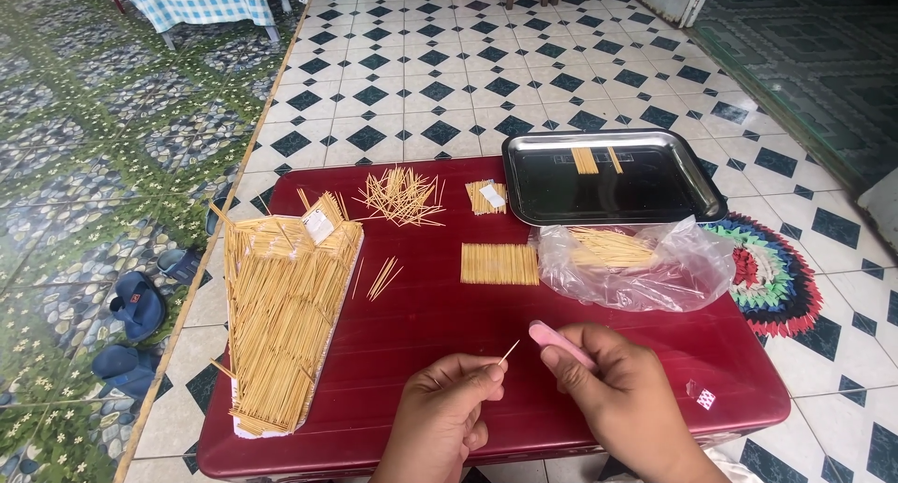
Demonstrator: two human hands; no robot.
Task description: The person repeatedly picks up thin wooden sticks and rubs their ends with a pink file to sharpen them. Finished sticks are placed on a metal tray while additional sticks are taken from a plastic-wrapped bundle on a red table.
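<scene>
My left hand [447, 403] pinches a single thin toothpick [508, 353] that points up and to the right. Just beside it, my right hand [613, 389] grips a small pink tool [558, 343], its tip close to the toothpick's end. Both hands hover over the near edge of a low dark red table [421, 315]. A large flat structure of glued toothpicks [281, 315] lies on the table's left side. A neat row of toothpicks [499, 264] lies in the middle of the table.
A loose toothpick pile [402, 198], a small bundle [486, 197] and a few strays [382, 279] lie farther back. A steel tray [608, 176] holds a few sticks. A clear plastic bag [645, 263] holds more. Blue sandals [136, 305] rest on the tiled floor left.
</scene>
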